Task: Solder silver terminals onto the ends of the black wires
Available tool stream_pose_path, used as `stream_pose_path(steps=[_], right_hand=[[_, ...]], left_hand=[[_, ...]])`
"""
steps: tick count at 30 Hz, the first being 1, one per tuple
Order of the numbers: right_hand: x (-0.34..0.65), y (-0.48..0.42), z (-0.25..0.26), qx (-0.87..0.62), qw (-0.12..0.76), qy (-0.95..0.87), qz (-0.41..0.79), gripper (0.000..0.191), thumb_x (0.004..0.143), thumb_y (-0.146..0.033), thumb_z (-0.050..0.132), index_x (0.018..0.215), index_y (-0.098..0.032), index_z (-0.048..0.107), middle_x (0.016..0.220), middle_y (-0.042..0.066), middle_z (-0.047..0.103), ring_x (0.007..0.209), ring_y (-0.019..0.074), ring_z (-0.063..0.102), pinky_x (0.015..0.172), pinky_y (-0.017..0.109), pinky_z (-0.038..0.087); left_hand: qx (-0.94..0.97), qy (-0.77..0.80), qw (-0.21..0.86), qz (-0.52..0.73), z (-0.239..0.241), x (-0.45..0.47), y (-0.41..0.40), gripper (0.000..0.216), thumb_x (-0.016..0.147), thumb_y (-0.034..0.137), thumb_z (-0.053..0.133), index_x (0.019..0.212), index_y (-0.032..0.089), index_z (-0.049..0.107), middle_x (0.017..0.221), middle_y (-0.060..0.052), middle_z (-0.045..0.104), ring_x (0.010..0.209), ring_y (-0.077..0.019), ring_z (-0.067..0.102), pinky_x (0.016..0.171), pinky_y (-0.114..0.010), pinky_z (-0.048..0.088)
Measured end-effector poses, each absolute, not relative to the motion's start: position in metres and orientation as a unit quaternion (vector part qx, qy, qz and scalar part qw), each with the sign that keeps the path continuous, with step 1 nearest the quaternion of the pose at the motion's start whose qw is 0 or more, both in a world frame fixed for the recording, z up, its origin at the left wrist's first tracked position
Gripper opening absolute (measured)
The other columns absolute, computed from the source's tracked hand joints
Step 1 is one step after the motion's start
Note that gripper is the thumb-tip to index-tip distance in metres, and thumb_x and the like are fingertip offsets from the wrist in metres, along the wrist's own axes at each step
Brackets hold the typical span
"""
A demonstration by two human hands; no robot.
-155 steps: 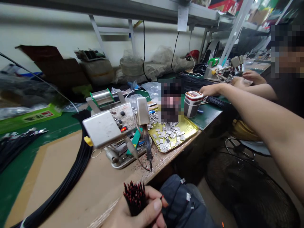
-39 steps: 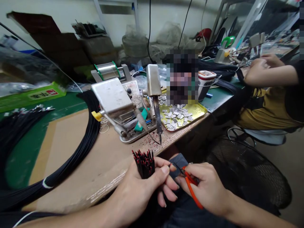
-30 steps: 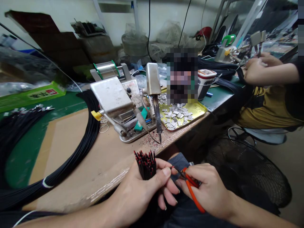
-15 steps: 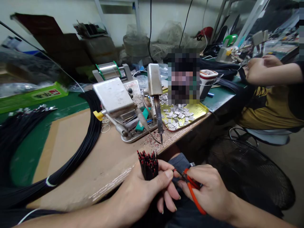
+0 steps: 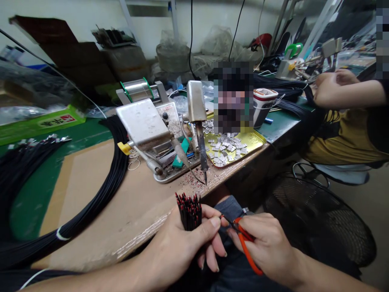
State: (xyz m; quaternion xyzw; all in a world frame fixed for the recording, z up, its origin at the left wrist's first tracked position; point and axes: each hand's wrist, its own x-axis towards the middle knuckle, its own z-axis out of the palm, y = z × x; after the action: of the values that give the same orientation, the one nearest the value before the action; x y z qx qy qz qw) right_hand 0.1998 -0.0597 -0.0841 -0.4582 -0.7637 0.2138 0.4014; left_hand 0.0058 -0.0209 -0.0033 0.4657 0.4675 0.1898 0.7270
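Observation:
My left hand (image 5: 194, 237) is closed around a bundle of black cables (image 5: 190, 215) whose upright ends show red tips. Its thumb and forefinger pinch the end of one cable apart from the rest. Orange-handled cutters (image 5: 247, 247) sit in my closed right hand (image 5: 269, 243), and their dark jaws reach to that pinched cable end. Whether the jaws touch the wire is too small to tell. Just beyond the hands, the tip of a soldering iron (image 5: 201, 148) points down from its metal stand (image 5: 146, 121).
A yellow tray (image 5: 257, 140) of small metal connectors lies behind the iron. Coiled black cable (image 5: 117, 170), tied with a white band, rests on the brown board (image 5: 91, 158) at left. A solder spool (image 5: 136, 90) stands behind. A co-worker's hands (image 5: 331, 87) and a fan (image 5: 319, 219) are at right.
The cutters' jaws have shifted slightly left toward the pinched cable end. The lower fingers of my left hand have curled in a little. The view has moved slightly.

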Motion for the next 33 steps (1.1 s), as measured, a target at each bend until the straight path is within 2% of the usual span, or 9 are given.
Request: stream_pose_path(steps=[9, 18, 28, 33], right_hand=[[0.205, -0.059, -0.079, -0.454, 0.383, -0.78, 0.195, 0.035, 0.083, -0.018, 0.064, 0.055, -0.02, 0.043, 0.049, -0.006, 0.04, 0.044, 0.009, 0.034, 0.049, 0.028, 0.026], [0.207, -0.06, -0.077, -0.454, 0.372, -0.786, 0.195, 0.035, 0.082, -0.02, 0.068, 0.055, -0.019, 0.045, 0.049, -0.006, 0.042, 0.045, 0.0082, 0.036, 0.049, 0.026, 0.027], [0.211, -0.057, -0.08, -0.435, 0.363, -0.79, 0.233, 0.038, 0.084, -0.019, 0.065, 0.056, -0.02, 0.038, 0.052, -0.007, 0.035, 0.048, 0.0085, 0.029, 0.05, 0.027, 0.023], [0.208, -0.058, -0.082, -0.438, 0.374, -0.774, 0.263, 0.041, 0.084, -0.017, 0.064, 0.055, -0.019, 0.035, 0.053, -0.007, 0.031, 0.048, 0.0078, 0.025, 0.049, 0.027, 0.022]], left_hand=[[0.447, 0.486, 0.73, 0.174, 0.0, 0.005, -0.02, 0.033, 0.081, 0.045, 0.07, 0.086, 0.012, 0.067, 0.058, -0.003, 0.069, 0.042, -0.0082, 0.057, 0.044, -0.018, 0.039], [0.408, 0.516, 0.724, 0.207, -0.003, 0.004, -0.019, 0.031, 0.069, 0.037, 0.08, 0.081, 0.01, 0.071, 0.053, -0.005, 0.068, 0.039, -0.01, 0.057, 0.041, -0.018, 0.039], [0.416, 0.518, 0.719, 0.203, -0.003, 0.005, -0.019, 0.028, 0.069, 0.033, 0.079, 0.08, 0.01, 0.071, 0.05, -0.003, 0.066, 0.039, -0.0088, 0.053, 0.041, -0.018, 0.041], [0.44, 0.517, 0.707, 0.197, -0.002, 0.005, -0.02, 0.029, 0.074, 0.039, 0.076, 0.082, 0.011, 0.069, 0.048, 0.0, 0.061, 0.038, -0.007, 0.047, 0.039, -0.017, 0.039]])
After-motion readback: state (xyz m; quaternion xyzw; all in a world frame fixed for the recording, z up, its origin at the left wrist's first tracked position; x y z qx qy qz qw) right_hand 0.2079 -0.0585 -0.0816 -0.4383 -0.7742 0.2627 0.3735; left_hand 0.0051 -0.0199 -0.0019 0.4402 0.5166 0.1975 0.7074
